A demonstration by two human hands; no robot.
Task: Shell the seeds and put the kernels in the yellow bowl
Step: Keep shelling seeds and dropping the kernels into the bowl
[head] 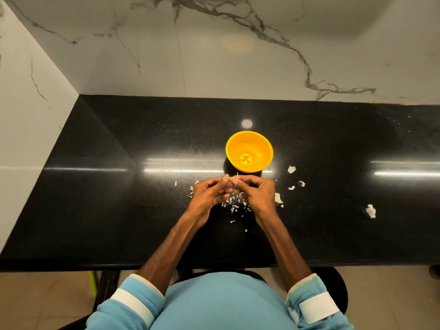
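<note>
One seed (pixel 231 179) pinched between left hand (pixel 209 194) and right hand (pixel 258 191) fingertips. 12 o'clock of hands, just beyond: yellow bowl (pixel 262 145), kernels (pixel 245 159) inside. Shell flakes (pixel 232 207) on table (pixel 119 210) under hands, more at 3 o'clock.

The scene is viewed from a head-worn camera (wide-angle lens), directed forward and steeply downward at close range onto the countertop (pixel 100 198), with the left hand (pixel 209 194) and right hand (pixel 258 194) centred.
</note>
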